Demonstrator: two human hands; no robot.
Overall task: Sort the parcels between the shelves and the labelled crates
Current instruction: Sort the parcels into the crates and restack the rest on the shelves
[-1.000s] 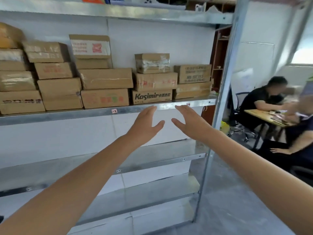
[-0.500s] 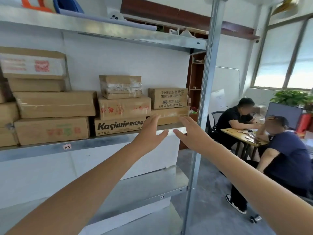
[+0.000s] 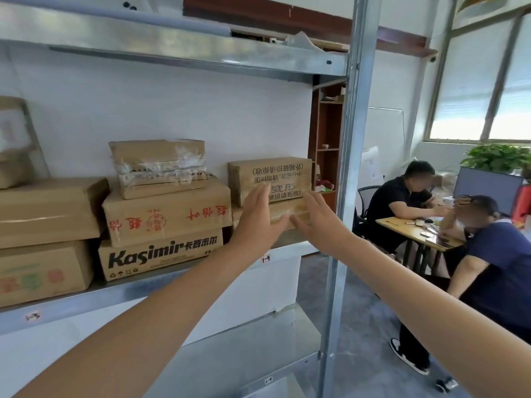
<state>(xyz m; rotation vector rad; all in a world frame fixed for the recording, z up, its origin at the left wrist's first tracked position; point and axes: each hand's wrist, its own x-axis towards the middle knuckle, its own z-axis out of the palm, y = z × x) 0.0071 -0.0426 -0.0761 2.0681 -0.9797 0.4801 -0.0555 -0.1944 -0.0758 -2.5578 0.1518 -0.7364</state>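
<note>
Both hands are up at the right end of the middle galvanised steel shelf (image 3: 178, 275), centre of frame. Left hand (image 3: 258, 218) and right hand (image 3: 317, 222) are spread, fingers extended, palms facing each other, with a narrow gap between the thumbs. Neither is clamped on anything. They sit in front of the two-box stack at the shelf's right end; whether the fingertips touch cardboard I cannot tell.

That stack: a brown cardboard box with upside-down black Chinese print (image 3: 270, 176) on top of a flatter plain brown cardboard box (image 3: 290, 211), mostly hidden behind the hands. It stands just beside the grey steel upright post (image 3: 349, 168).

Left of it, a three-high stack: a brown carton printed "Kasimir" in black (image 3: 161, 257) at the bottom, a brown carton with red Chinese characters (image 3: 166, 216) on it, and a small brown box wrapped in clear tape (image 3: 158, 168) on top.

Far left of frame: a plain brown carton (image 3: 48, 211) over a carton with faded red and green print (image 3: 40, 275). More boxes above, cut by the frame edge and blurred.

The lower steel shelf (image 3: 244, 349) is visible bottom centre.

Right of frame, past the post: two seated people at a wooden table (image 3: 416, 234), a green potted plant (image 3: 497, 156) behind them, under the windows.
</note>
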